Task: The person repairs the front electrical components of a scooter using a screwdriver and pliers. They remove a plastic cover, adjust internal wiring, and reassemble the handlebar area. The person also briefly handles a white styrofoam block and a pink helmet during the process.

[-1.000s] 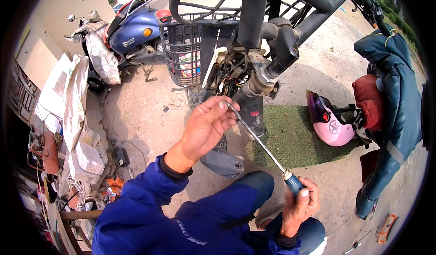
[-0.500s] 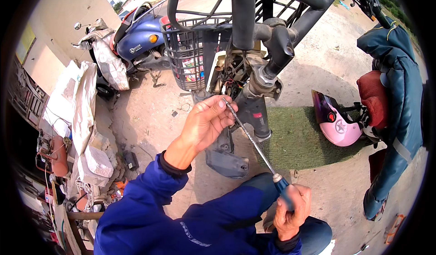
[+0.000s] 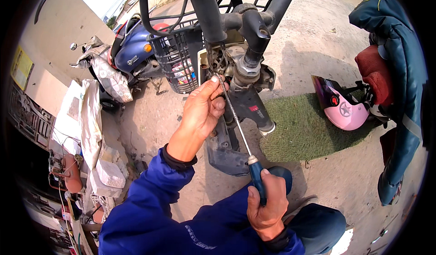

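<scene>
A: Nearest first. Right hand (image 3: 269,205)?
B: Wrapped round the blue handle of a screwdriver (image 3: 255,171). Against half a second ago, it sits further left in view, and the tool stands steeper.

A: Left hand (image 3: 200,114)?
B: Thumb and fingers pinched about the shaft's far end. Shaft slants up and forward between the two hands. Its tip lies closer to the wiring opening now; earlier it showed lower down. Whether it touches anything in there, cannot tell.

A: What blocks the look?
B: Left fingertips cover most of the tip. Beyond them, the steering column (image 3: 252,37) and a black tube (image 3: 203,12) crowd the opened front section (image 3: 236,55). Black basket (image 3: 175,68) hangs just left.

A: Around it?
B: Green mat (image 3: 295,132) on the ground, right of the frame tube (image 3: 249,107). Pink helmet (image 3: 352,114) over the mat's right part, red cloth (image 3: 374,75) and dark teal cover (image 3: 404,100) beside it. The head view has swung, so these sit differently in frame.

A: Farther?
B: Pale sacks (image 3: 90,118) at left; blue scooter (image 3: 131,50) behind the basket, partly hidden; beige wall (image 3: 68,37) past that.
</scene>
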Tool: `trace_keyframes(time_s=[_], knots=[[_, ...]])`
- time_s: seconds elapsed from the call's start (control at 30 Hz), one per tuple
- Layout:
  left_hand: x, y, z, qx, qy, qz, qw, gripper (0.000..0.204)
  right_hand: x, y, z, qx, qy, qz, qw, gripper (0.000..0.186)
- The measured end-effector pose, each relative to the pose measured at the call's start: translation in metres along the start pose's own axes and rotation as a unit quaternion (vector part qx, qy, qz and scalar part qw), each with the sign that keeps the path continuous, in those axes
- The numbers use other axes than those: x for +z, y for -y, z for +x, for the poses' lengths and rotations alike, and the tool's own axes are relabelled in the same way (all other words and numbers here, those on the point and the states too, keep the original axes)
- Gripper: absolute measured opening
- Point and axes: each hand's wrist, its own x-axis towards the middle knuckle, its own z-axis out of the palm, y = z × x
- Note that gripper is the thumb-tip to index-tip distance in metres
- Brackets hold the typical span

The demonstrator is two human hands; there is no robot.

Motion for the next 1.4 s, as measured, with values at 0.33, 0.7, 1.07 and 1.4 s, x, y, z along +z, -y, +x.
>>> trace_keyframes(time_s=[0.33, 0.7, 1.07, 1.4], knots=[[0.006, 0.005, 0.0, -0.015, 0.02, -0.084, 0.996, 0.013, -0.017, 0.018, 0.044, 0.028, 0.02, -0.037, 0.999, 0.056], [0.013, 0.014, -0.003, -0.031, 0.076, -0.261, 0.962, 0.022, -0.032, 0.022, 0.071, 0.058, 0.047, -0.023, 0.997, 0.048], [0.013, 0.019, -0.004, -0.025, 0.106, -0.316, 0.943, 0.022, -0.03, 0.028, 0.077, 0.088, 0.05, -0.004, 0.995, 0.039], [0.017, 0.017, -0.015, -0.001, 0.116, -0.252, 0.961, 0.032, -0.027, 0.017, 0.074, 0.036, 0.041, -0.037, 0.998, 0.048]])
